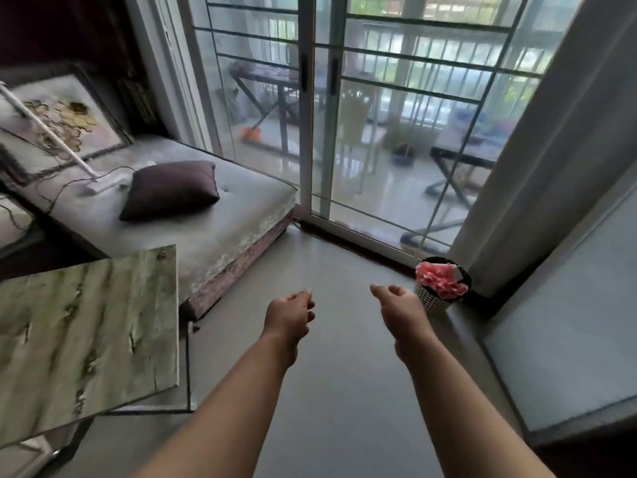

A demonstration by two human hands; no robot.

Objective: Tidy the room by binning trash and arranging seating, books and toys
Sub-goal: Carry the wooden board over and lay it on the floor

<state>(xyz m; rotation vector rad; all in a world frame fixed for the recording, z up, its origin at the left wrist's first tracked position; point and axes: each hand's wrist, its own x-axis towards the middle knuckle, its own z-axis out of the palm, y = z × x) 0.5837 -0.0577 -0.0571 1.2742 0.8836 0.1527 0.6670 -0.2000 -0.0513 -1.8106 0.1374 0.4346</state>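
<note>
A small patterned waste bin (435, 302) stands on the floor at the foot of the curtain, with crumpled pink trash (438, 279) piled in its top. My right hand (396, 301) hangs just left of the bin with loosely curled fingers and holds nothing. Further left, my left hand (291, 313) is stretched out over the bare floor, fingers loosely curled, also holding nothing. A dark purple cushion (170, 189) lies on the low grey daybed (227, 229) at the left.
A marble-topped table (86, 332) juts in at the lower left. A framed picture (58, 122) and a white pole (51, 132) lean over the daybed. Sliding glass doors (344, 132) and a grey curtain (537, 167) close off the far side. Grey floor (344, 391) runs between.
</note>
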